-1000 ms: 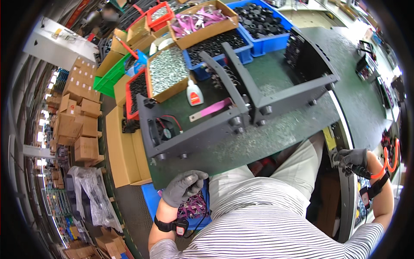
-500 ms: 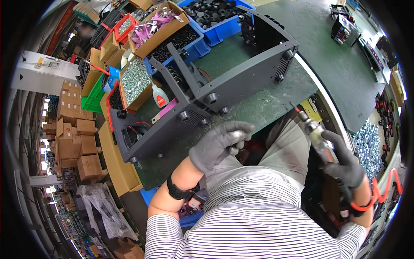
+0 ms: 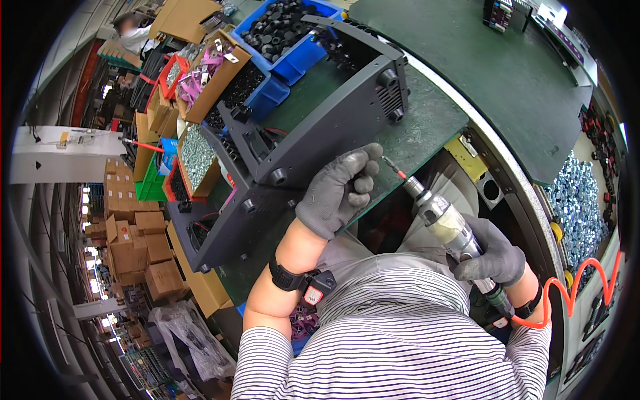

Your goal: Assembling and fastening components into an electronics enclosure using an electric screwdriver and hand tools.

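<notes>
My right hand (image 3: 495, 255), in a grey glove, is wrapped round a pneumatic screwdriver (image 3: 448, 225). The driver's thin bit points up and left, its tip close to the fingertips of my left hand (image 3: 337, 191). That hand is gloved too, its fingers curled and thumb near the index finger; anything pinched in them is too small to make out. Just beyond it stand two dark grey metal housings (image 3: 340, 113) side by side on the green bench (image 3: 427, 127), with round black feet (image 3: 279, 177) facing me. My left hand overlaps their lower edge in view.
Blue bins (image 3: 293, 60) of black parts and a carton of silver screws (image 3: 198, 157) stand behind the housings. An orange coiled hose (image 3: 575, 297) runs from the driver to the right. Many silver pieces (image 3: 577, 207) lie at the right. Cartons (image 3: 137, 247) are stacked at the left.
The screwdriver has swung left and up in my right hand, bringing its bit close to my left hand. My left hand has risen slightly, still curled. The view has shifted.
</notes>
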Demonstrator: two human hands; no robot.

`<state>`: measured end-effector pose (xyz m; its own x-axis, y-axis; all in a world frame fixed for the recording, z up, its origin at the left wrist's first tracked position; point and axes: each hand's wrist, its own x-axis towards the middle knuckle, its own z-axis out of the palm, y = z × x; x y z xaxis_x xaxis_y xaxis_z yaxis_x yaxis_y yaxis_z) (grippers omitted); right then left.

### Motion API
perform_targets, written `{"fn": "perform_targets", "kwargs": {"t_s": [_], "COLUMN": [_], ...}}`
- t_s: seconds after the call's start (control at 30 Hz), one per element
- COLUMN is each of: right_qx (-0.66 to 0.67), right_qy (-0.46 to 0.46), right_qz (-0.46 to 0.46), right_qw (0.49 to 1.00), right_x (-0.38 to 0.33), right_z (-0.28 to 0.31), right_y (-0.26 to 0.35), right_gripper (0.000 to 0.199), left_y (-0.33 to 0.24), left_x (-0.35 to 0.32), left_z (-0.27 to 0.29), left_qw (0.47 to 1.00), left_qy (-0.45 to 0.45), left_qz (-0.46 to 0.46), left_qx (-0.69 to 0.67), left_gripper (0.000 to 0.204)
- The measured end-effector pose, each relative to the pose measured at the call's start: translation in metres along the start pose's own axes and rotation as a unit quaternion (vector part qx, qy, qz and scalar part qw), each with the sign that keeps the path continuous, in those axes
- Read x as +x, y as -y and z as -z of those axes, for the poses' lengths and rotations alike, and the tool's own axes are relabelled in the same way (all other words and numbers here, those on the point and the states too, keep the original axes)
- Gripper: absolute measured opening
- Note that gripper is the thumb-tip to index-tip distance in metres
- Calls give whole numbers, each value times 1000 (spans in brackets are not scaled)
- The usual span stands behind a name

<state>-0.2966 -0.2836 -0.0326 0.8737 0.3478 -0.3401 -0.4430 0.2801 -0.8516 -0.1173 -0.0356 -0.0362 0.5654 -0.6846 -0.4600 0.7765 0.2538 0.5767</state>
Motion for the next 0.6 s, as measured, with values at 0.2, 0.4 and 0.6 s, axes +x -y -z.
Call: {"fn": "perform_targets", "kwargs": {"t_s": [0.2, 0.4, 0.6], "right_qx": [-56, -79, -205], "right_qy": [25, 40, 21], "right_qz": [41, 37, 19], "right_qw": [997, 995, 978], "right_x": [9, 9, 6], "right_z": [-2, 0, 1], "right_y": [8, 10, 23], "right_gripper": [74, 68, 67], "left_y": [0, -4, -13], "left_x": [1, -2, -2], "left_z": [-8, -18, -23], "left_qw": [1000, 990, 958], "left_qy": [13, -23, -38], "left_qz": [-9, -48, -61], "left_qx": [24, 132, 277], "left_gripper": [32, 30, 28]}}
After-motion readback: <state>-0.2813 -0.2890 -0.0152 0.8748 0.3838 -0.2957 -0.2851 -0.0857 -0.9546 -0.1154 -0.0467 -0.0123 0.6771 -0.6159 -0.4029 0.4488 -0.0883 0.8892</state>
